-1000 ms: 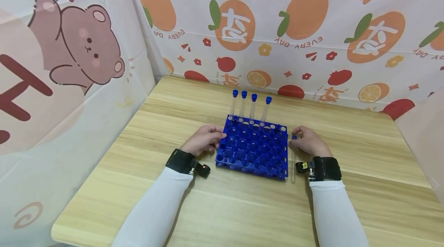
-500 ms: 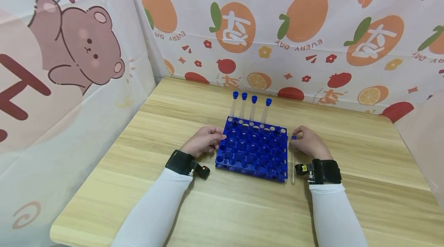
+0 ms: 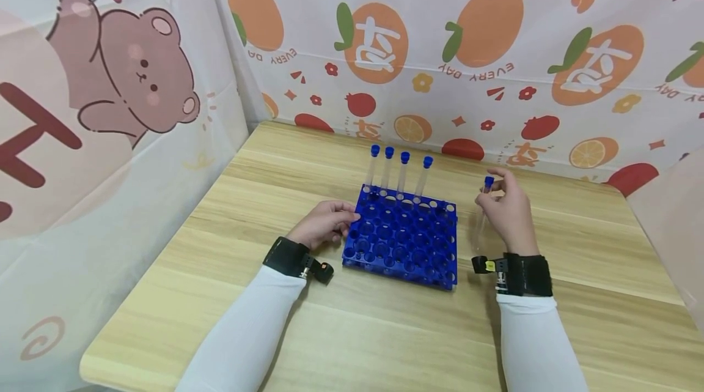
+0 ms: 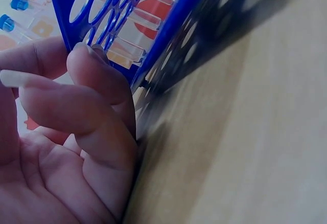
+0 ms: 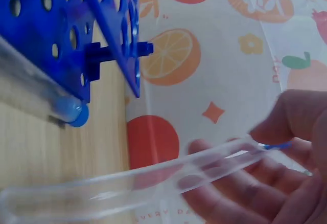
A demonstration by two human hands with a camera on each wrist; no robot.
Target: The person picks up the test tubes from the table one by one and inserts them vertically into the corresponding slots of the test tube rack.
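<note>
The right hand (image 3: 508, 211), raised just right of the blue rack (image 3: 401, 236), pinches a capped tube (image 3: 483, 211) upright, while the left hand (image 3: 324, 224) rests curled fingers against the rack's left edge.

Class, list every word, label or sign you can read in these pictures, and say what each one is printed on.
"EVERY DAY": printed upside down on the fruit-pattern cloth behind the table, repeated at several places.
A white Chinese-style character on each orange: upside down, not surely readable.
Large dark red strokes on the bear cloth: cut off, unreadable.
Blue rack, test tube, wrist straps: no text seen.
</note>
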